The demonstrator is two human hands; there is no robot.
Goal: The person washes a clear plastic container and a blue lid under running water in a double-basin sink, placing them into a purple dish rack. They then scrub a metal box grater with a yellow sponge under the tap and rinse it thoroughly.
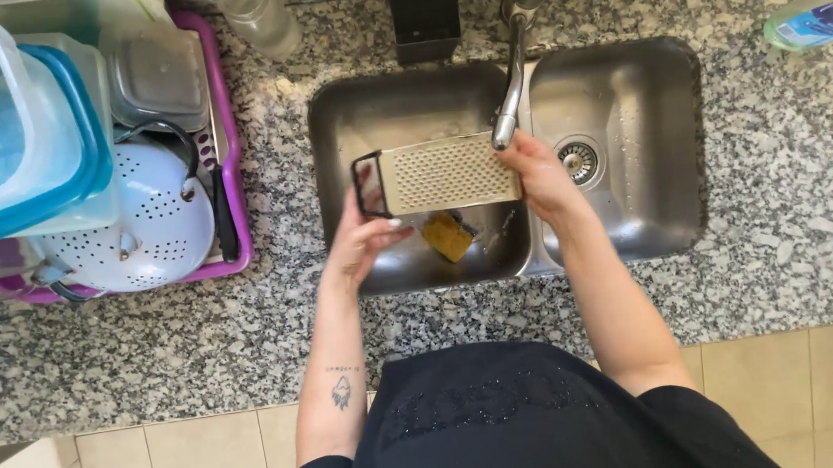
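Here the right hand [537, 175] grips one end of a metal box grater [441, 174], fingers wrapped over its edge, while the left hand [362, 241] closes around the other end, near the dark handle, so the grater lies sideways between them above the left basin of the steel double sink [638, 235]. The faucet [515, 75] arches over it, its spout just beside the right hand; whether water runs I cannot tell. Below the grater, on the basin floor, lies a yellow sponge [447, 234], apart from both hands, which suggests the scrubbing is paused or done and the rinse is what is in hand; the grater has not yet gone to dry. To the left on the speckled granite surface [195, 344] a purple drying rack [231, 180] already carries a white colander [135, 228] and stacked plastic containers with a blue-rimmed lid [6, 129], so much of the washing looks finished. A bottle [825, 23] lies at the far right.
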